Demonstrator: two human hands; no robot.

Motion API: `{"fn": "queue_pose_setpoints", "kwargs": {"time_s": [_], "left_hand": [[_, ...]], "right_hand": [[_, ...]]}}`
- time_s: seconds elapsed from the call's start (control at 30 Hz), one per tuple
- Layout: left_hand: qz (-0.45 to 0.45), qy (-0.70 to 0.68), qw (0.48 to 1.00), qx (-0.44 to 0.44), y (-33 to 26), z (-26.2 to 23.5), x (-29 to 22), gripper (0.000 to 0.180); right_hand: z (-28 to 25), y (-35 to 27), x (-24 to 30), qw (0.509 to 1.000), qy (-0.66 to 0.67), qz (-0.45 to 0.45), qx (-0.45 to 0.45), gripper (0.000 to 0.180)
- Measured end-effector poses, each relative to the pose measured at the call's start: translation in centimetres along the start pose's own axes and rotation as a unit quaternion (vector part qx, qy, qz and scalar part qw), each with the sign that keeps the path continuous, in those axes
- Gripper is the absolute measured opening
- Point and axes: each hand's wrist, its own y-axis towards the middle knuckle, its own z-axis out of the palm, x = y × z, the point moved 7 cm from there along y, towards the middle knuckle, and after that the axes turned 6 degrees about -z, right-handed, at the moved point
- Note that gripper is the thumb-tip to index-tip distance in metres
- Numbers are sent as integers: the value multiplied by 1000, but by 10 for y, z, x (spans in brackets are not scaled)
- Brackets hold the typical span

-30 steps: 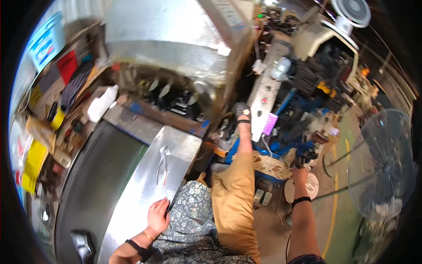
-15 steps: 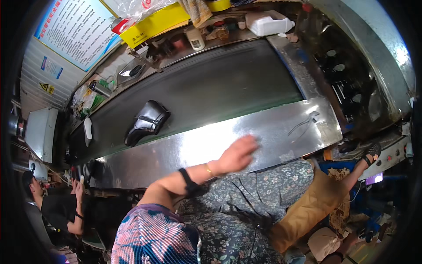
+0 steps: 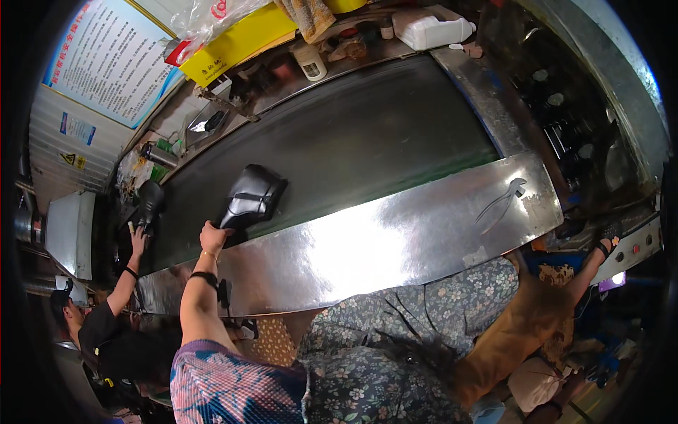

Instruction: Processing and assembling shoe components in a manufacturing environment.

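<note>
In the head view, the worktop (image 3: pixel 282 274), a shiny metal strip, is partly washed out by glare at its middle, and a floral cloth (image 3: pixel 431 311) hides some of its near edge. A black boot (image 3: pixel 253 194) rests on the dark belt (image 3: pixel 367 134) just beyond the worktop's left half. The tip of its toe is covered by the person's left hand (image 3: pixel 214 237), whose fingers are closed on that end, so the exact grip is hard to make out.

The right hand (image 3: pixel 579 380) lies in shadow below the worktop's right end, dim and small near the dark rim; whether it is released, clenched or grasping something cannot be told.

Beyond the worktop's left end, a co-worker's hand (image 3: pixel 137 238) reaches with fingers apart toward a dark shoe (image 3: pixel 150 201); contact between them is unclear. Pliers (image 3: pixel 515 191) lie on the worktop's right end. Past that end, the machine (image 3: pixel 565 134) is too dark for detail and is cut off by the lens rim.
</note>
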Motion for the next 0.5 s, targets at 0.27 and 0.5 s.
{"fn": "queue_pose_setpoints", "kwargs": {"time_s": [0.27,0.5], "left_hand": [[140,-150,977,60,-83,55,-137,82],[55,-449,777,438,-163,-9,-201,58]], "right_hand": [[4,-1,-5,973,64,193,110,42],[-26,-66,132,981,171,-88,8,63]]}}
